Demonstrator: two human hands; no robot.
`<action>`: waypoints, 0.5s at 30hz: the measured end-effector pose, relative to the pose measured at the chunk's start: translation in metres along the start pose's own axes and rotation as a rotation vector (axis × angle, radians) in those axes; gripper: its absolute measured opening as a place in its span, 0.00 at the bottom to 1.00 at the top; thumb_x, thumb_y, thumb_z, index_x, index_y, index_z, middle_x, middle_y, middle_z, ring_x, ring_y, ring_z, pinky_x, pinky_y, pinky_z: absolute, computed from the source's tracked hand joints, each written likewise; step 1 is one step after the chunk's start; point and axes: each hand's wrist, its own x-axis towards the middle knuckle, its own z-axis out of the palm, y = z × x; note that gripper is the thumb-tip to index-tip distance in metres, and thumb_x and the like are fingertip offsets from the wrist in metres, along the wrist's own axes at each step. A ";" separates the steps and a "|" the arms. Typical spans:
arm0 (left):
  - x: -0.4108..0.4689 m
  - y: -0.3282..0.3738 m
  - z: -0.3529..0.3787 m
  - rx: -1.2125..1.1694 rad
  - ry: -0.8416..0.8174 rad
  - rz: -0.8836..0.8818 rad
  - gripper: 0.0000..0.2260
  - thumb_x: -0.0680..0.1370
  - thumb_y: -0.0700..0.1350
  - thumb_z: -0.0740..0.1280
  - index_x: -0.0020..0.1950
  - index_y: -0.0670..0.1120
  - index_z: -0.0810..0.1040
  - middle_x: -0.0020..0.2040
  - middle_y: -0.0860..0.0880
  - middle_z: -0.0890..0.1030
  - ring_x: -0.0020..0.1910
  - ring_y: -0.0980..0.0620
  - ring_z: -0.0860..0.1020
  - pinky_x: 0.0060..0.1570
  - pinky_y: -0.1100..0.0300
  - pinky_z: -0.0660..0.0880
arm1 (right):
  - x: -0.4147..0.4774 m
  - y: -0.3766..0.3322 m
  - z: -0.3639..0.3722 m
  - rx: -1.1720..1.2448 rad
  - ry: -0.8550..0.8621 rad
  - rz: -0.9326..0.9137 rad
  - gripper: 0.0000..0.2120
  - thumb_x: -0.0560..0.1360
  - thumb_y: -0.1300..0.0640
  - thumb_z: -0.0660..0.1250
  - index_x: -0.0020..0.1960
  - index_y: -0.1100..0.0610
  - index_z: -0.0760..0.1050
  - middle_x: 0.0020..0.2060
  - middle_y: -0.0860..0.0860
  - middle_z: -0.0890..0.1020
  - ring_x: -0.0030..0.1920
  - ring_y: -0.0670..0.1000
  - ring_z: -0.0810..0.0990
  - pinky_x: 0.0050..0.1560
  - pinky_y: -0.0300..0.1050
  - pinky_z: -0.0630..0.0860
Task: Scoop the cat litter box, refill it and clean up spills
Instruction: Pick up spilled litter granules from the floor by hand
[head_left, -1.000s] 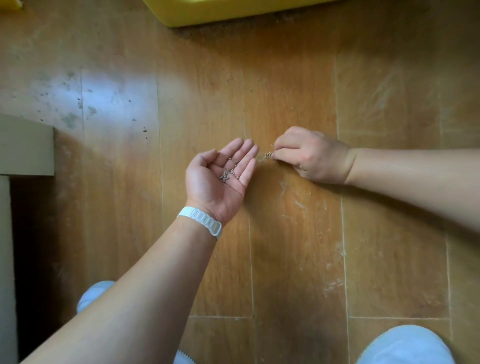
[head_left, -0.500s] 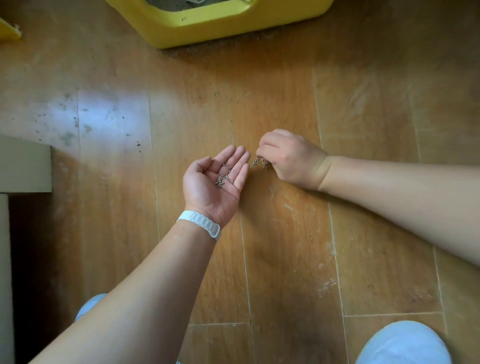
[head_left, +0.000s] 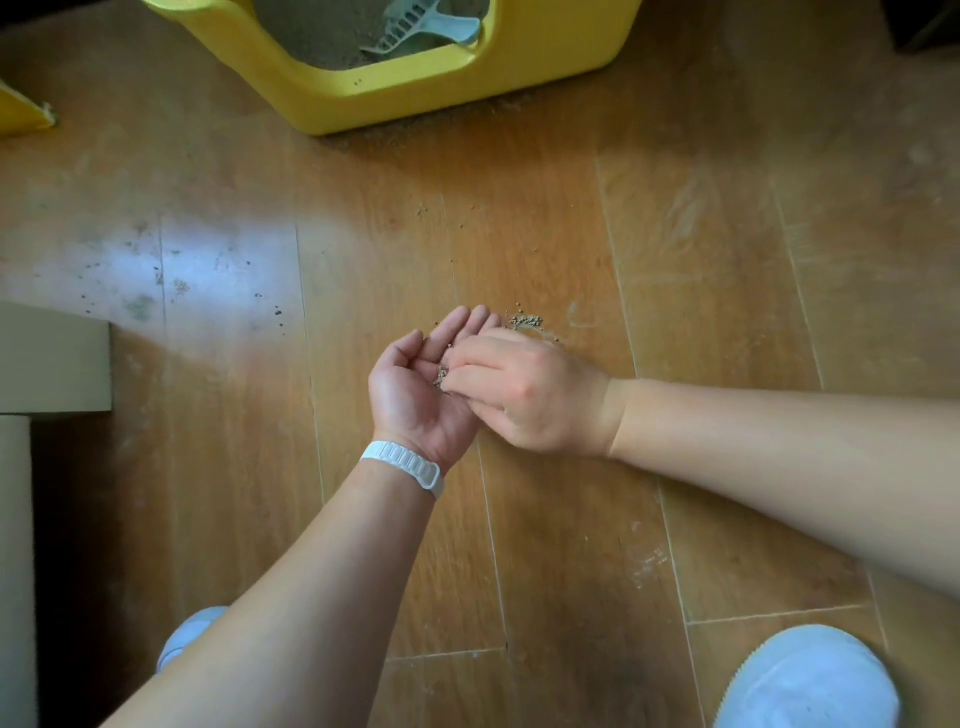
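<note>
My left hand (head_left: 410, 400) lies palm up and loosely cupped over the wooden floor, with a few grey litter granules (head_left: 441, 375) in the palm. My right hand (head_left: 524, 395) reaches over it from the right and pinches granules at its fingertips right above that palm. Just beyond my left fingertips, a small pile of spilled granules (head_left: 525, 321) lies on the floor. The yellow litter box (head_left: 395, 88) stands at the top of the view, filled with sandy litter (head_left: 317, 36). A pale blue slotted scoop (head_left: 415, 26) rests inside it.
Stray grains dot the floor at the left (head_left: 278, 312) and ahead (head_left: 421, 210), and fine dust lines the box's base (head_left: 467, 117). A beige furniture corner (head_left: 52, 358) juts in from the left. My light blue shoes (head_left: 810, 680) sit at the bottom.
My right hand has moved left from the floor pile to over my left palm, carrying pinched granules. The view has tilted up, so the litter box and its scoop now show.
</note>
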 end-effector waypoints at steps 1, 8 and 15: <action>-0.001 0.002 0.000 -0.004 0.004 0.006 0.21 0.80 0.45 0.53 0.54 0.32 0.80 0.57 0.34 0.81 0.56 0.38 0.82 0.57 0.48 0.78 | -0.003 0.004 -0.003 -0.007 0.010 0.015 0.05 0.73 0.68 0.67 0.44 0.65 0.81 0.40 0.60 0.80 0.40 0.61 0.78 0.46 0.56 0.76; 0.002 0.014 -0.004 0.026 0.049 0.022 0.22 0.80 0.45 0.53 0.51 0.33 0.82 0.56 0.35 0.82 0.56 0.39 0.82 0.55 0.48 0.78 | -0.041 0.071 -0.018 -0.260 -0.019 0.322 0.13 0.75 0.58 0.63 0.50 0.67 0.81 0.43 0.61 0.80 0.42 0.62 0.80 0.49 0.54 0.78; 0.002 0.018 -0.011 0.026 0.061 0.028 0.21 0.81 0.45 0.52 0.56 0.34 0.80 0.56 0.36 0.82 0.56 0.40 0.82 0.57 0.48 0.77 | -0.071 0.060 0.003 -0.483 -0.234 0.391 0.29 0.78 0.45 0.56 0.66 0.67 0.74 0.67 0.60 0.75 0.67 0.60 0.74 0.71 0.53 0.63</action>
